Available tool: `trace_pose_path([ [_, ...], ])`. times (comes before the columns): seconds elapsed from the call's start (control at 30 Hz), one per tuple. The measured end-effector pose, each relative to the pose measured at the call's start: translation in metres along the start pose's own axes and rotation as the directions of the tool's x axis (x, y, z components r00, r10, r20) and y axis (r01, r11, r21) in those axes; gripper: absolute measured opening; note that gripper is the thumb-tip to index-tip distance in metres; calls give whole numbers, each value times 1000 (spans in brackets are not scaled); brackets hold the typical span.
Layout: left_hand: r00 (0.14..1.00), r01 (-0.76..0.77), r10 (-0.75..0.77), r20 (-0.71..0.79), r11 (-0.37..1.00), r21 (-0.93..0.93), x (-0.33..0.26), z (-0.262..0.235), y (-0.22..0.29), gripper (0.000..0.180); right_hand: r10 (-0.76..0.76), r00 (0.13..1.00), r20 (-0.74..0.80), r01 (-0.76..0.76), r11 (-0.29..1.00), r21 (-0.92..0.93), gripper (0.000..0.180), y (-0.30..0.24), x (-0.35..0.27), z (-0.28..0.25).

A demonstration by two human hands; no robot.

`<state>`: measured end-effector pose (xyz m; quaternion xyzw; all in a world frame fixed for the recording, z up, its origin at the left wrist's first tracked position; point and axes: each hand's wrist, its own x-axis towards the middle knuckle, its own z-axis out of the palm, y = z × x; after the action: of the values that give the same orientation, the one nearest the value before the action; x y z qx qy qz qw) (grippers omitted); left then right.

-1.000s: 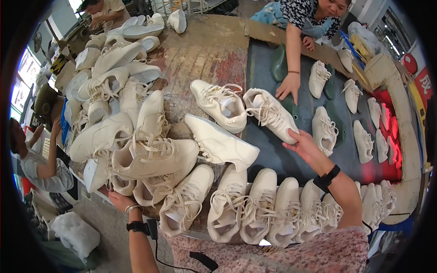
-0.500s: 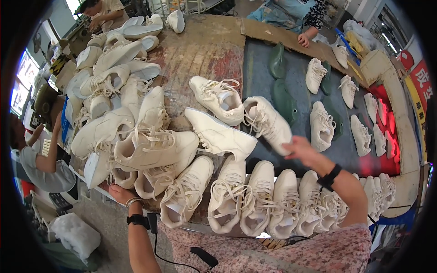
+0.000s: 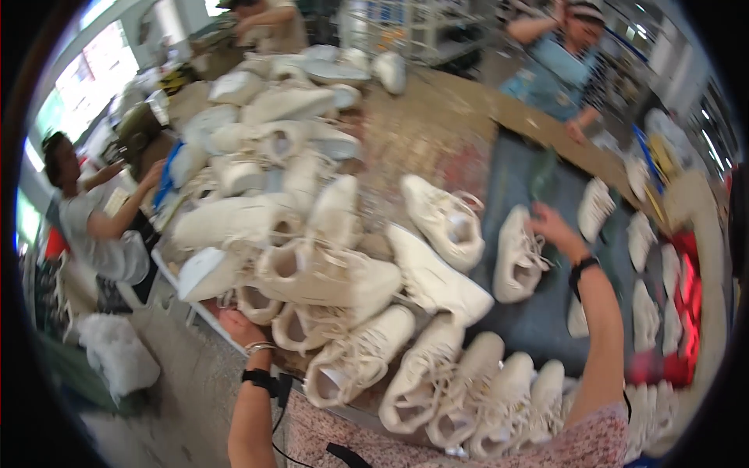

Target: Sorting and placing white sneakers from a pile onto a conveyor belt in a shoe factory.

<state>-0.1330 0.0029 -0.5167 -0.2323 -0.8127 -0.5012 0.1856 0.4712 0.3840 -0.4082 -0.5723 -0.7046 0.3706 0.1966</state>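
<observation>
My right hand [image 3: 555, 228] is over the dark conveyor belt [image 3: 484, 327], its fingers apart at the lace side of a cream lace-up sneaker [image 3: 516, 261]. That sneaker stands on the belt, toe pointing away from me. My left hand [image 3: 243, 327] is at the near table edge, beside the heaped cream sneakers [image 3: 328, 269]; its fingers are blurred and partly hidden. Between the heap and the belt are an upright sneaker [image 3: 445, 222] and one on its side [image 3: 437, 277]. A row of sneakers [image 3: 421, 374] lines the near edge.
More sneakers [image 3: 597, 209] ride the belt toward a red-lit opening [image 3: 686, 312] at the right. Green foot-shaped forms [image 3: 544, 175] lie on the belt. One person [image 3: 554, 70] stands across the table; others work at the far left [image 3: 109, 234] and back [image 3: 269, 27].
My right hand has shifted from the sneaker's toe to its lace side. The sneaker has turned toe-away and now stands on the belt. The whole view has swung left and upward.
</observation>
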Motion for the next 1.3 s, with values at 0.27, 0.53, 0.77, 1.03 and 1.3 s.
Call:
trace_pose_path([
  [0.27, 996, 63, -64, -67, 998, -24, -3, -14, 40, 28, 338, 899, 278, -50, 710, -703, 58, -35, 88, -18],
  [0.53, 991, 115, -114, 68, 993, -17, 0, -21, 58, 29, -744, 658, 119, 717, 570, -401, 73, -332, 264, 174],
  [0.77, 983, 169, -167, 73, 985, -24, -5, -24, 63, 26, -648, 760, 50, 563, 618, -549, 77, -438, 263, 292],
  [1.03, 989, 127, -126, 83, 992, -3, 1, -21, 54, 25, -798, 583, -152, 411, 451, -792, 35, -392, 224, 223],
  [1.3, 991, 113, -112, 67, 994, -9, 3, -18, 50, 28, -341, 940, 17, 200, 509, -837, 29, -311, 159, 155],
])
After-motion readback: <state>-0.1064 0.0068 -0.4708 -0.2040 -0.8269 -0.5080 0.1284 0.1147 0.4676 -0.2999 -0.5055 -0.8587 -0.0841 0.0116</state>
